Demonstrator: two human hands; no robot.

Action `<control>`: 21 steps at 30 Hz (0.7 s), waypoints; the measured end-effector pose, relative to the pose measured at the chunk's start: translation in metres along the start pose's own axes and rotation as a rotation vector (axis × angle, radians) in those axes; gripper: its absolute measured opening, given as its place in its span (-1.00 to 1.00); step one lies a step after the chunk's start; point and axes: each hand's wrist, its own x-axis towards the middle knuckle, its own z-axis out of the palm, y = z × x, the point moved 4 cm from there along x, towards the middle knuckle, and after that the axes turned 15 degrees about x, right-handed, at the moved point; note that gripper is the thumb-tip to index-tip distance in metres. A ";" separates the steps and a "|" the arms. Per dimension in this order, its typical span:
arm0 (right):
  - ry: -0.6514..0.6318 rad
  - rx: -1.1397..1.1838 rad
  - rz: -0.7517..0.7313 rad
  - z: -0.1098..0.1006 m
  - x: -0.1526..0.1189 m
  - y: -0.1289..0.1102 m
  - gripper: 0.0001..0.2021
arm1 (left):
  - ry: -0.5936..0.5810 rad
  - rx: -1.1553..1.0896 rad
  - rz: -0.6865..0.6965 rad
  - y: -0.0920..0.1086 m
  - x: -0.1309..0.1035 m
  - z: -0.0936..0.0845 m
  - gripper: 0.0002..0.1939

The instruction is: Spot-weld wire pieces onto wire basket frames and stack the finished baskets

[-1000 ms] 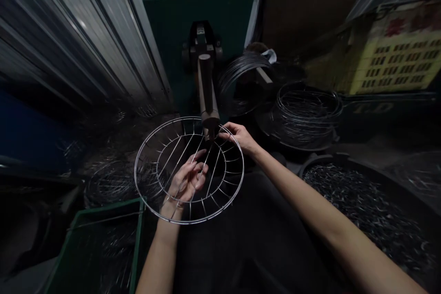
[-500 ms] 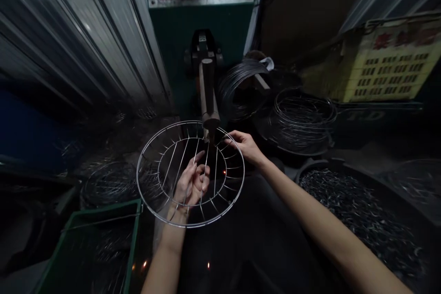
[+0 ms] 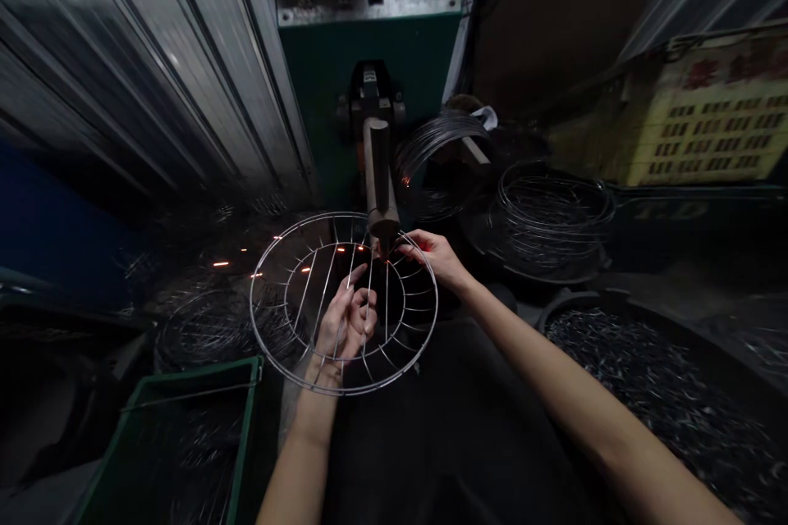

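A round wire rack [image 3: 344, 388] with two rings, short spokes and several parallel bars lies under the machine's cylindrical arm [image 3: 382, 180], its far side at the tip. My left hand [image 3: 349, 316] is beneath the rack, index finger pointing toward the tip and the other fingers curled; bars cross in front, and what it grips is hard to see. At the rack's far right edge, my right hand [image 3: 428, 253] pinches something small that I cannot make out, close to the tip. Orange sparks [image 3: 306, 269] streak over the left part of the rack.
Behind stands a green machine [image 3: 369, 41] with red and green lights. Wire coils [image 3: 554, 205] lie to the right, beside a tub of small metal pieces [image 3: 646, 377] and a yellow crate [image 3: 707, 123]. A green crate [image 3: 249, 426] is at lower left.
A green light has come on at the machine, and sparks now fly left of the tip. The view has shifted slightly. Both hands remain in nearly the same place at the rack.
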 end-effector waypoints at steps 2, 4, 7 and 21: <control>0.006 0.001 0.003 -0.005 -0.009 -0.003 -0.65 | 0.006 -0.012 0.002 -0.001 0.000 0.002 -0.53; -0.004 0.007 0.010 -0.007 -0.016 -0.008 -0.66 | 0.010 -0.020 0.004 -0.002 -0.002 0.004 -0.56; -0.009 0.006 0.013 -0.004 -0.019 -0.012 -0.70 | 0.029 -0.016 0.031 -0.003 -0.003 0.005 -0.59; 0.001 0.037 0.006 0.006 -0.001 -0.008 -0.64 | 0.064 0.012 0.040 -0.001 0.003 -0.004 -0.61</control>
